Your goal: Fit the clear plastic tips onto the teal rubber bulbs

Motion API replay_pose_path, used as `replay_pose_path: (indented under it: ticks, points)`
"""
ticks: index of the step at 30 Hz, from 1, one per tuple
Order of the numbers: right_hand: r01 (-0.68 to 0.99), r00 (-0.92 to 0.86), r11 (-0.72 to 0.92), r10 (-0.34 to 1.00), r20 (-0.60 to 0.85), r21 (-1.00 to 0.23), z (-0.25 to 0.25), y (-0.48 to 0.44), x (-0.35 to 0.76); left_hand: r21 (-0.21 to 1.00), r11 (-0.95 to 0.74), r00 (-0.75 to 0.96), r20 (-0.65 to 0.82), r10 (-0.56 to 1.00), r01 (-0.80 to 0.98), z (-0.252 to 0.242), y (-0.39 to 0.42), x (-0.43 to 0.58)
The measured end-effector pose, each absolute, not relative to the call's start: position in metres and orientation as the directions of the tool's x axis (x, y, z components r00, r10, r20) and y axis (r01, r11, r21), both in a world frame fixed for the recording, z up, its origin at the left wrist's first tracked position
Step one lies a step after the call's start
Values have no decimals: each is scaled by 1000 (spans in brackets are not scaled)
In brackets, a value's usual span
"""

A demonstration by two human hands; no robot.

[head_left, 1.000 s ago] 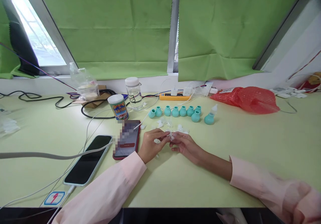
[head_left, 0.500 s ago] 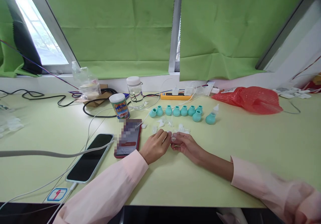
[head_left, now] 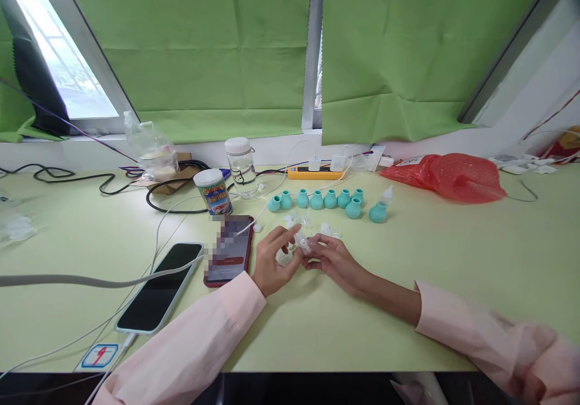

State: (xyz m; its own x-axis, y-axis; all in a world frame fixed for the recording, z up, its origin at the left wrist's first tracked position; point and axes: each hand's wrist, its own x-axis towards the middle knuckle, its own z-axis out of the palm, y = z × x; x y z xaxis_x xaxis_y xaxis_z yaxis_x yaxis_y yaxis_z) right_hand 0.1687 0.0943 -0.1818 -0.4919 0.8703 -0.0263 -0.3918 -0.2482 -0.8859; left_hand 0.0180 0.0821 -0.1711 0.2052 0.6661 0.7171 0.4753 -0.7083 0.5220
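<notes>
A small clear plastic piece (head_left: pixel 303 243) is between my two hands, just above the table. My right hand (head_left: pixel 335 261) pinches its right side with thumb and fingertips. On the other side, the thumb and index fingertip of my left hand (head_left: pixel 275 263) span the piece and appear to touch it, the other fingers curled apart. Loose translucent plastic bits (head_left: pixel 327 230) lie just beyond my fingers, partly hidden by them. Farther back stand several small teal bulbs (head_left: pixel 316 199) in a row with open necks. One teal bulb (head_left: pixel 377 213) at the right carries a clear nozzle.
Left of my hands lie a red-cased phone (head_left: pixel 230 260) and a charging phone (head_left: pixel 158 290) with cables. Behind them are a printed can (head_left: pixel 214 193) and a water bottle (head_left: pixel 241 169). An orange power strip (head_left: pixel 315 173) and a red plastic bag (head_left: pixel 453 178) lie at the back.
The fingers of my left hand have spread from a tight pinch, and the clear piece shows more now. My right hand has shifted slightly left and keeps hold.
</notes>
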Motion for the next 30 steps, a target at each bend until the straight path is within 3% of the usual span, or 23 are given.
replay_pose_path:
  ticks: [3,6,9,13,17,20,22,24,27,30]
  points:
    - [-388,-493,-204,870,15,-899,-179,92,168,805,-483,113,475,872,344,-166,82,19]
    - [-386,-487,-162,872,51,-908,-177,90,169,929,-306,212,263,941,209,-161,83,20]
    - [-376,-488,-130,869,77,-918,-176,90,169,971,-226,311,190,931,83,-157,83,22]
    - [-304,-489,-72,868,91,-950,-174,92,169,988,-152,315,153,937,-26,-156,83,22]
    - [-133,-454,-9,889,53,-991,-166,105,177,982,-62,161,92,983,-178,-159,87,21]
    - [71,-344,181,928,146,-981,-158,125,190,962,-66,39,79,996,-264,-162,91,17]
    - [314,-314,379,907,281,-870,-152,140,201,957,-66,30,77,997,-283,-163,92,15]
    - [545,-357,495,867,346,-677,-148,153,212,958,-49,42,63,997,-283,-163,93,14]
    - [748,-416,508,860,295,-427,-145,166,223,962,-20,56,37,998,-271,-162,91,14]
    - [819,-450,502,862,232,-278,-143,169,230,965,7,84,16,996,-261,-159,89,14]
